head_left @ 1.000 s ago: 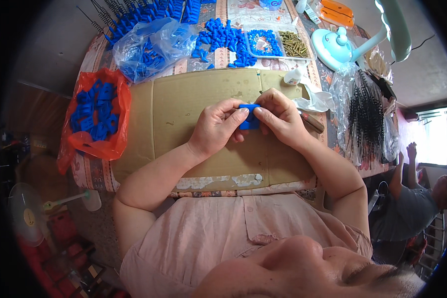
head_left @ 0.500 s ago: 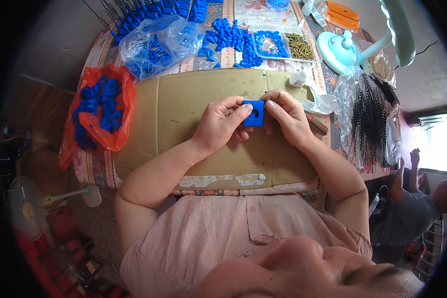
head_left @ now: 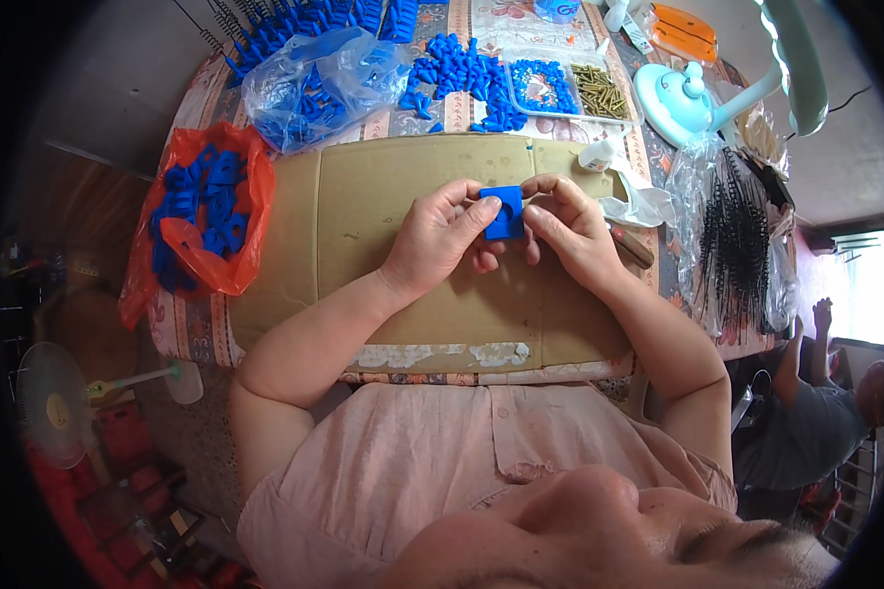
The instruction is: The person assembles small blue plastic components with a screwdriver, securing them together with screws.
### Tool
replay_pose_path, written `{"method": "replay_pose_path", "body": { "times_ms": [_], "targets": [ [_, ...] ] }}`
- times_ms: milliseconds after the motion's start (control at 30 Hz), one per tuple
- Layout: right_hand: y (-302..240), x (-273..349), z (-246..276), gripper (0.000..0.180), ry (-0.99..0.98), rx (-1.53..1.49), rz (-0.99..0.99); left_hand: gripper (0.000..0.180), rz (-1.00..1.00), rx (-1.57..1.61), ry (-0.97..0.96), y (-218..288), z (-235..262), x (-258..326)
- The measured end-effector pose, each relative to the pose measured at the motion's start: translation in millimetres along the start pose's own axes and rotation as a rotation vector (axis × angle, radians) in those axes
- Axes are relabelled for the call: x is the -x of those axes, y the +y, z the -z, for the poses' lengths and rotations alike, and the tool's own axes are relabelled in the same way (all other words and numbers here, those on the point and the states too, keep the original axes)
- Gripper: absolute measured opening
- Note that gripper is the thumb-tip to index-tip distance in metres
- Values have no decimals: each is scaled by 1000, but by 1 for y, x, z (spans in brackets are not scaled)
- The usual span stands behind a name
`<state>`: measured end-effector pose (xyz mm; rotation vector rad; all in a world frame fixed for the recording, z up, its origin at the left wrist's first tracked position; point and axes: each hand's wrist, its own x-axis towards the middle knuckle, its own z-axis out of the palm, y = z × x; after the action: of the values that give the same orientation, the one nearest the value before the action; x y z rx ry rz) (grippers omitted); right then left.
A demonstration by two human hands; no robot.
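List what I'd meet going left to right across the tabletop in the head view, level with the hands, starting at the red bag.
Red plastic bag → left hand → blue block with a round recess → right hand → brown handle → black twisted rods.

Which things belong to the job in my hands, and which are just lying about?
Likely the job's:
blue block, in the left hand, right hand at its edge
similar blue pieces in the red bag
cardboard underneath

Probably just lying about:
turquoise lamp
flat orange object
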<state>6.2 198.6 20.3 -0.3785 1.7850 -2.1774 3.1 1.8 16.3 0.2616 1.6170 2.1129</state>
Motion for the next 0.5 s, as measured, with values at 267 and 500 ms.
{"method": "replay_pose_path", "body": {
  "times_ms": [267,500],
  "targets": [
    [1,1,0,23,-4,74,6,25,-34,-58,-2,-1,-6,2],
    [0,3,-1,20,5,101,-10,22,-51,-96,-12,-2,-7,3]
  ]
}}
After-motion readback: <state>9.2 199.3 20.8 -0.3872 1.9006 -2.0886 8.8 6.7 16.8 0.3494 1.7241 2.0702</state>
